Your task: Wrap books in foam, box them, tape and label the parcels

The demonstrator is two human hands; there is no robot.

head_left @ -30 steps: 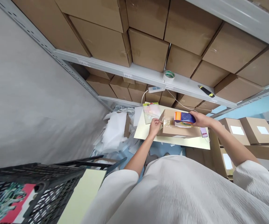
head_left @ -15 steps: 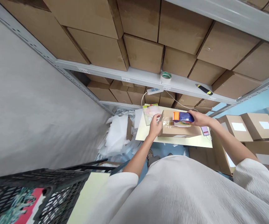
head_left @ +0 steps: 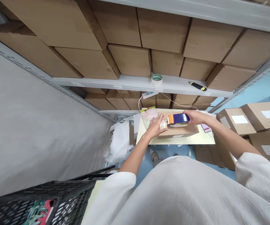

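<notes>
A closed cardboard box (head_left: pixel 186 131) lies on a pale yellow tabletop (head_left: pixel 205 139). My right hand (head_left: pixel 193 117) is wrapped round the handle end of a blue tape dispenser with an orange front (head_left: pixel 181 118), held over the top of the box. Shiny clear tape (head_left: pixel 163 124) shows on the box between the dispenser's orange end and my left hand. My left hand (head_left: pixel 154 126) lies over the box's left end with its fingers stretched out, touching the top by the tape. Its underside is hidden.
Behind the table, a metal shelf (head_left: pixel 135 82) carries many cardboard boxes, a tape roll (head_left: pixel 157 79) and a box cutter (head_left: pixel 197 86). A phone (head_left: pixel 206 128) lies right of the box. Labelled boxes (head_left: pixel 235 125) stand right; white packing sheets (head_left: pixel 119 142) and a black crate (head_left: pixel 62 200) are left.
My left hand has moved from gripping the box's left end to lying over its top edge by the tape. The right hand still holds the dispenser over the box. The view has shifted slightly.
</notes>
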